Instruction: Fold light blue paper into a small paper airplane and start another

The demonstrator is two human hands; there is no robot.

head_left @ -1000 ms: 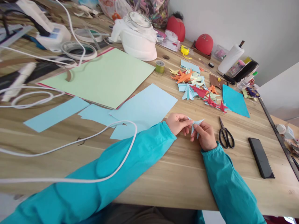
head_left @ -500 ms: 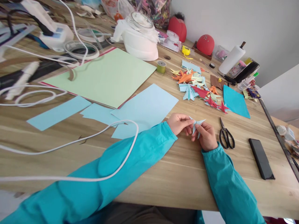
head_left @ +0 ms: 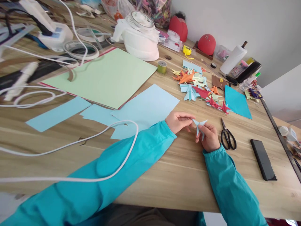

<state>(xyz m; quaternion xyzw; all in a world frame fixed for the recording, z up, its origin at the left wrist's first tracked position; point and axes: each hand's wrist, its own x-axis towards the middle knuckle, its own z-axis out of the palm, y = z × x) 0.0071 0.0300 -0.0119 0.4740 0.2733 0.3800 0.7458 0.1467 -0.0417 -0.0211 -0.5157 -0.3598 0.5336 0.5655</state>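
Note:
A small light blue folded paper crane (head_left: pixel 198 125) with pointed tips is held up over the wooden table. My right hand (head_left: pixel 210 137) pinches its body between thumb and fingers. At its left tip, the closed fingers of my left hand (head_left: pixel 178 122) grip the point. Beyond my hands lies a pile of folded paper cranes (head_left: pixel 188 78) in orange, red, yellow, green and blue. Black-handled scissors (head_left: pixel 227 138) rest just right of my right hand.
Light blue sheets (head_left: pixel 150 103) and a green sheet (head_left: pixel 110 78) lie to the left. A white cable (head_left: pixel 133 144) loops across my left sleeve. On the right are a phone (head_left: pixel 263 160) and a bright blue sheet (head_left: pixel 237 102); a thread spool (head_left: pixel 162 67) stands farther back.
My left hand has shifted slightly left, from the crane's middle out to its left tip, so more of the paper shows. My right hand keeps its hold.

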